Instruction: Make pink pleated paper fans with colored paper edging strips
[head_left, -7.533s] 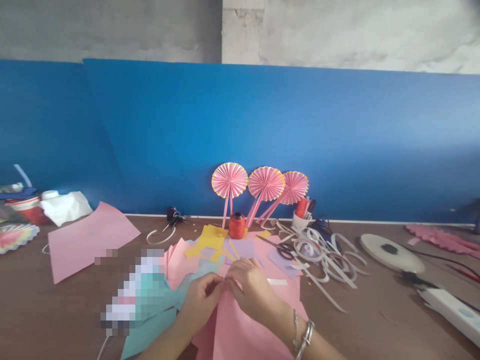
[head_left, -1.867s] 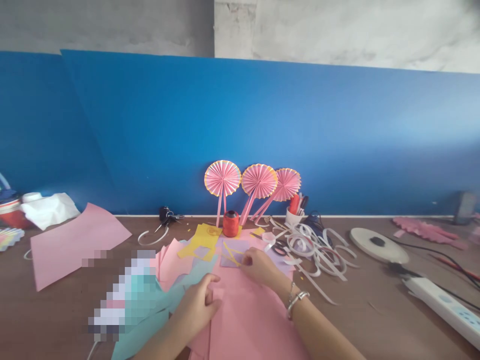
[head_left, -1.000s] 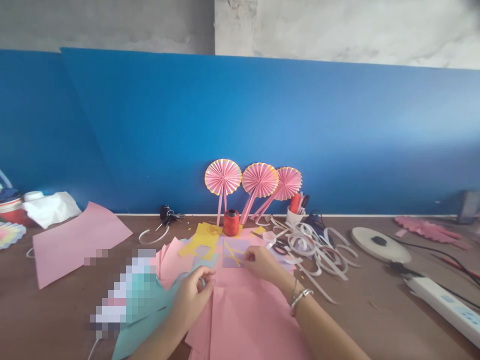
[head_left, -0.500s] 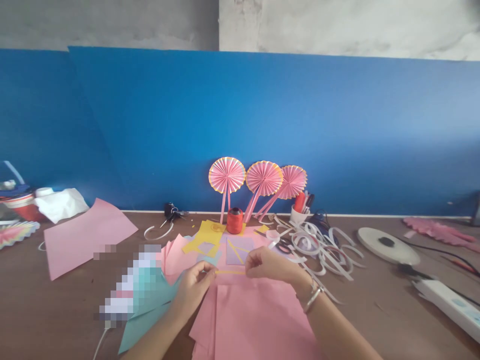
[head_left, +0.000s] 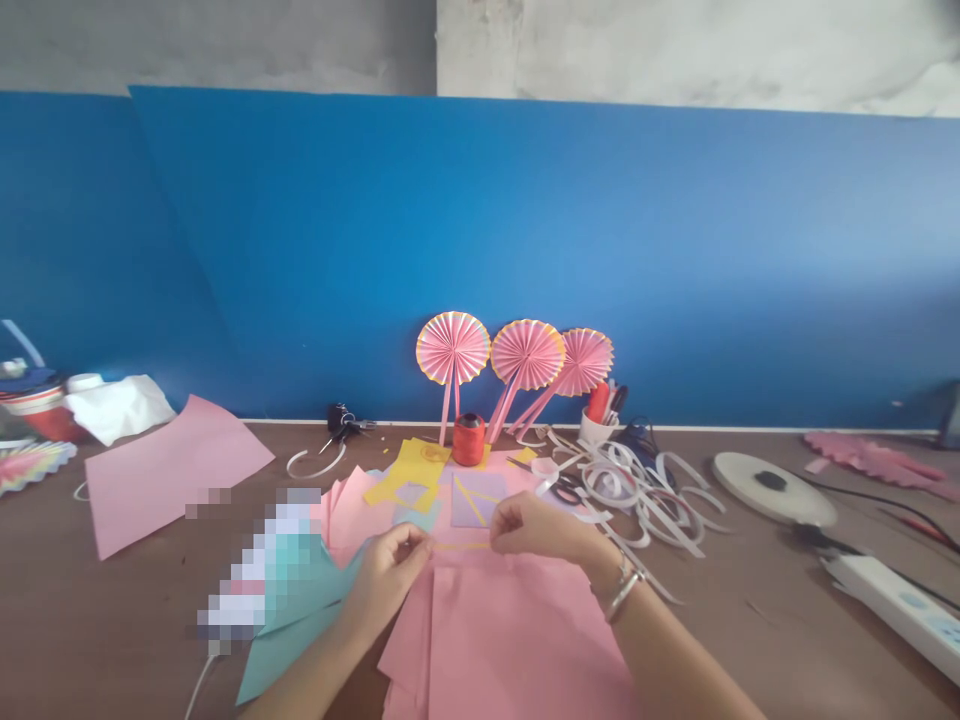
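One yellow strip (head_left: pixel 462 546) is held straight over pink paper (head_left: pixel 517 640), its ends pinched in the fingertips of the left hand (head_left: pixel 388 570) and the right hand (head_left: pixel 529 527), well in from the back edge of the desk (head_left: pixel 712 640); by that edge, a red object (head_left: pixel 598 402) and a slim dark one (head_left: pixel 620 399) are held in a white cup (head_left: pixel 598 431); farther left along it, a red tub (head_left: pixel 56 419) is topped by something blue (head_left: pixel 34 383), what lies inside being hidden.

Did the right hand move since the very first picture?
Yes, to the right. Against the red spool, the right hand first had its fingers reaching left of it; now the whole hand is right of it.
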